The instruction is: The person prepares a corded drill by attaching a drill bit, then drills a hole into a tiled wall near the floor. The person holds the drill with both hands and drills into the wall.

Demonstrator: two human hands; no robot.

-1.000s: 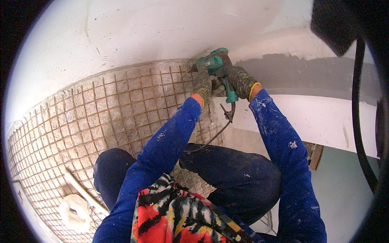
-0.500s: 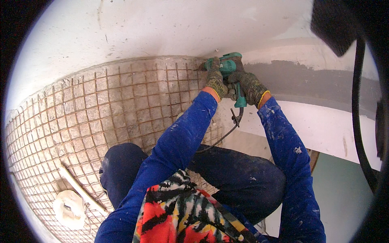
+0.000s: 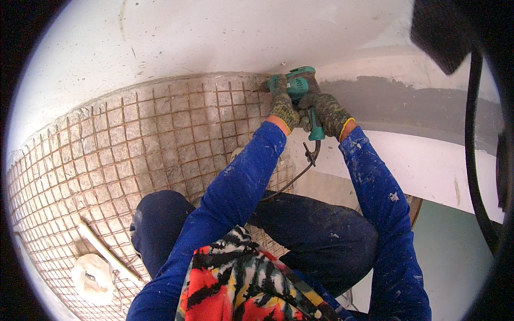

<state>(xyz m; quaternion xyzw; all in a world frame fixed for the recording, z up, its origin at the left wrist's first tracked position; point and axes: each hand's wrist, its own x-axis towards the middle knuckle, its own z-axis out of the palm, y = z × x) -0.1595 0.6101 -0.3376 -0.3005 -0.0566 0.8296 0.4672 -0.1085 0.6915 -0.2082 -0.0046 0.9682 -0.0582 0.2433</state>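
Note:
A teal power drill (image 3: 299, 87) lies sideways in both my gloved hands, its chuck end pointing left along the foot of the white wall. My left hand (image 3: 283, 101), in a mottled knit glove, is wrapped round the front of the body. Gripping the rear handle is my right hand (image 3: 327, 113), gloved alike. From the handle's lower end a dark cord (image 3: 312, 157) hangs and runs down behind my leg. A rusty steel bar mesh (image 3: 166, 128) spreads over rough concrete to the left of the drill. Whether the tip touches anything cannot be made out.
The white wall (image 3: 203, 37) rises along the far side. A grey patched band (image 3: 380, 104) runs right of the drill, above a white ledge (image 3: 385, 160). On the mesh at lower left lie a pale stick (image 3: 107, 251) and a whitish round container (image 3: 92, 281).
The drill and both hands have shifted very slightly left and up in the picture. My grip on it is the same.

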